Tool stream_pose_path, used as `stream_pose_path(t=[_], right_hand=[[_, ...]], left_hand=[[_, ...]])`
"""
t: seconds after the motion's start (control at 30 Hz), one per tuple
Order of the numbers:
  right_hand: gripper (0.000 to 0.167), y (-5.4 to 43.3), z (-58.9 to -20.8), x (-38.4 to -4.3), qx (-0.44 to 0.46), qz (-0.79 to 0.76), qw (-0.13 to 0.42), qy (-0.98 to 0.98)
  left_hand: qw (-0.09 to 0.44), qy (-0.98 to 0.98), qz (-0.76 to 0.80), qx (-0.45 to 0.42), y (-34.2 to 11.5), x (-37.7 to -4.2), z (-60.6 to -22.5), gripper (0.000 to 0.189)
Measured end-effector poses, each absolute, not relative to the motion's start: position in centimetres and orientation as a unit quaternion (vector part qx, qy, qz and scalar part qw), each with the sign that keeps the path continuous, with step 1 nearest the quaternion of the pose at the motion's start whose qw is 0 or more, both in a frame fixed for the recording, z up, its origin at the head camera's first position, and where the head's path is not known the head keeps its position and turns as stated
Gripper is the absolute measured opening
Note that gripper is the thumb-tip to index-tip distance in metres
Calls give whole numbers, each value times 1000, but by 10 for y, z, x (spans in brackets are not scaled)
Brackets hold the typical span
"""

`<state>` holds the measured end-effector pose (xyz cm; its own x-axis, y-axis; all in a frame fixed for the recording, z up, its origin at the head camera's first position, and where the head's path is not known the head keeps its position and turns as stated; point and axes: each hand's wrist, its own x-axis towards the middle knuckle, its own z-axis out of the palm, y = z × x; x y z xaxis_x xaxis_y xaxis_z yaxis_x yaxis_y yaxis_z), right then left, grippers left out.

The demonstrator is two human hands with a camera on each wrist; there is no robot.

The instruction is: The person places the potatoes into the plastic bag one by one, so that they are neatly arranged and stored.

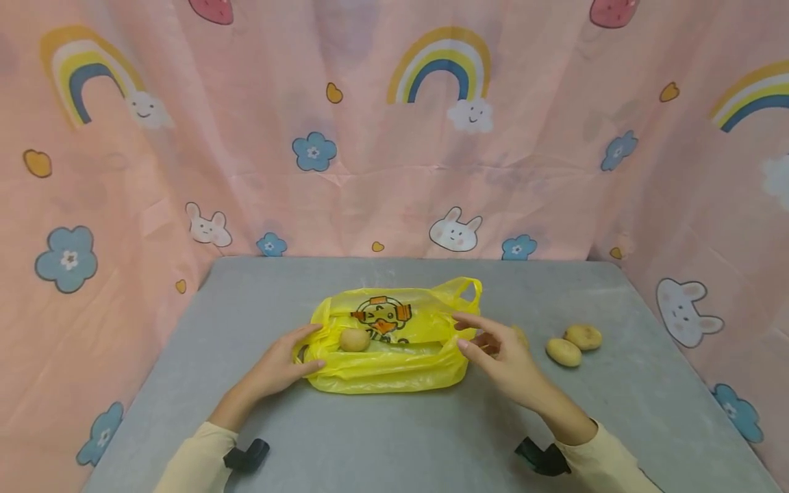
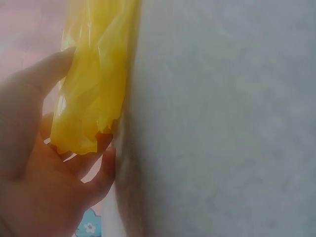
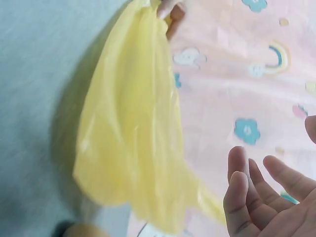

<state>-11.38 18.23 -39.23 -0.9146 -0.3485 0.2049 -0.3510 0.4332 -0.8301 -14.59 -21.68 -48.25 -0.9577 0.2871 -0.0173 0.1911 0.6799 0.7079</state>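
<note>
The left hand (image 1: 277,364) clamps fingers on the yellow carrier bag (image 1: 394,380) mid-frame; the right hand (image 1: 510,364), fingers apart, should steady its right edge

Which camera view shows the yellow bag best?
The head view: nearly the whole yellow bag with its duck print is visible. Left wrist shows only one end; right wrist, a side without visible print.

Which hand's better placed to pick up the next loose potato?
Right hand, probably: it looks empty and is nearer the loose potatoes; the left hand grips the yellow bag.
</note>
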Motion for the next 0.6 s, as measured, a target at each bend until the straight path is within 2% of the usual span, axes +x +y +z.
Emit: stream_pose_path(t=[0.23, 0.6], right_hand=[[40, 218, -399, -103, 192, 508, 14, -839], [41, 251, -427, -110, 135, 484, 0, -865]], left_hand=[[76, 914, 379, 125, -218, -149, -483, 75], [89, 914, 378, 116, -222, -152, -484, 76]])
